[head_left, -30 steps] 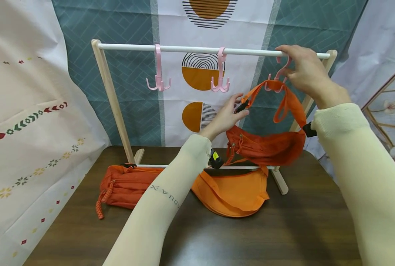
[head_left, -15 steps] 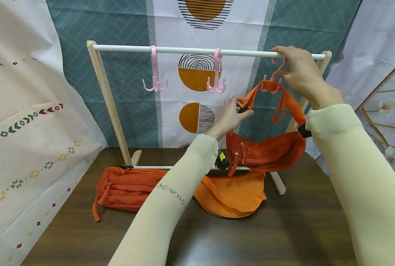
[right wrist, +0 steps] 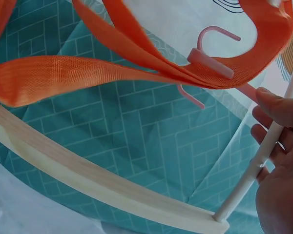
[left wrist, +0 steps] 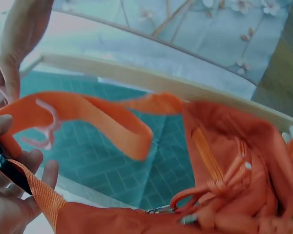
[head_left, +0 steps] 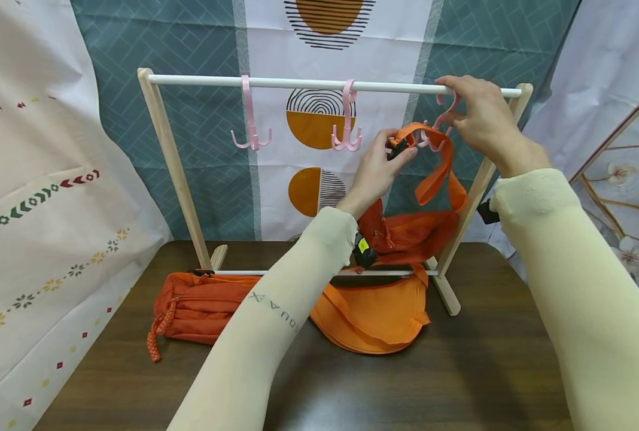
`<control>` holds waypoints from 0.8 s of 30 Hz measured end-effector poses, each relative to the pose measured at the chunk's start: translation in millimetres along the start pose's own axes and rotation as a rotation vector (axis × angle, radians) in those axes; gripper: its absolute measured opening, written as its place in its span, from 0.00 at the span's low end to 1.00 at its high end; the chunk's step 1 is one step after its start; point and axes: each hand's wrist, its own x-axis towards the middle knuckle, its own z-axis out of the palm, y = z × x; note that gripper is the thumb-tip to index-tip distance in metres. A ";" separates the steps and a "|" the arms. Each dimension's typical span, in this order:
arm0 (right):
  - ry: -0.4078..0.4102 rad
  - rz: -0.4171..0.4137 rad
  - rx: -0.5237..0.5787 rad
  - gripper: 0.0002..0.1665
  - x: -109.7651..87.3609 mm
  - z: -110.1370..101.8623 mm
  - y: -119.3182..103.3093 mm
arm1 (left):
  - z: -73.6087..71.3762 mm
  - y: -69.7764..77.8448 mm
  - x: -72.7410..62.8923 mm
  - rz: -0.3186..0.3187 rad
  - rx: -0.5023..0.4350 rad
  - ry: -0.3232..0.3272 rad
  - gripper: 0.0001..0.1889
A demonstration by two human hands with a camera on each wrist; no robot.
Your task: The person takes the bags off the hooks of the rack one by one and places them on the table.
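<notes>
My left hand (head_left: 376, 170) grips the black buckle (head_left: 398, 149) on the orange strap (head_left: 439, 176) of a red-orange waist bag (head_left: 416, 234). The bag hangs above the rack's lower bar, tilted. In the right wrist view, the strap (right wrist: 224, 80) passes across the arms of a pink hook (right wrist: 210, 63), with a long loop drooping to one side. My right hand (head_left: 481, 120) is at the top rail and pinches the pink hook's stem between thumb and fingers. Part of the hook is hidden behind the strap and that hand.
Two more pink hooks, one left (head_left: 252, 120) and one central (head_left: 347, 120), hang from the white rail (head_left: 298, 83). On the wooden table (head_left: 352, 389) lie a red-orange bag (head_left: 206, 305) and a lighter orange bag (head_left: 379, 320). The rack's wooden post (head_left: 472, 197) stands at right.
My left hand has risen with the buckle, bringing it closer to the hook. The bag has swung leftward and the strap's right side hangs differently. My right hand stays at the hook.
</notes>
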 end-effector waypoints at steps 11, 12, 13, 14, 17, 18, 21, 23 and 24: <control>0.017 -0.008 -0.025 0.36 0.7 -0.6 -0.5 | 3.6 33.4 -3.3 0.060 -0.132 -0.029 0.27; 0.019 -0.008 -0.026 0.36 0.7 -0.4 -0.7 | 2.8 34.4 -4.6 0.061 -0.145 -0.028 0.27; 0.021 -0.009 -0.026 0.36 0.6 -0.3 -0.7 | 1.7 35.1 -5.9 0.064 -0.161 -0.027 0.26; 0.021 -0.009 -0.025 0.36 0.5 -0.3 -0.8 | 0.6 35.5 -7.3 0.064 -0.172 -0.027 0.26; 0.008 -0.001 -0.025 0.37 -0.6 -1.0 -1.2 | -3.7 36.1 -11.4 0.056 -0.173 -0.039 0.25; -0.003 0.008 -0.025 0.37 -1.2 -1.3 -1.2 | -5.3 36.2 -13.0 0.052 -0.167 -0.046 0.25; -0.022 0.021 -0.024 0.39 -2.7 -3.2 -2.3 | -9.9 36.4 -17.8 0.057 -0.147 -0.072 0.24; -0.016 0.013 -0.019 0.40 -3.8 -3.1 -3.1 | -12.9 36.1 -21.3 0.069 -0.139 -0.088 0.24; -0.008 0.007 -0.013 0.41 -4.7 -2.7 -3.4 | -14.4 35.9 -23.1 0.075 -0.137 -0.095 0.24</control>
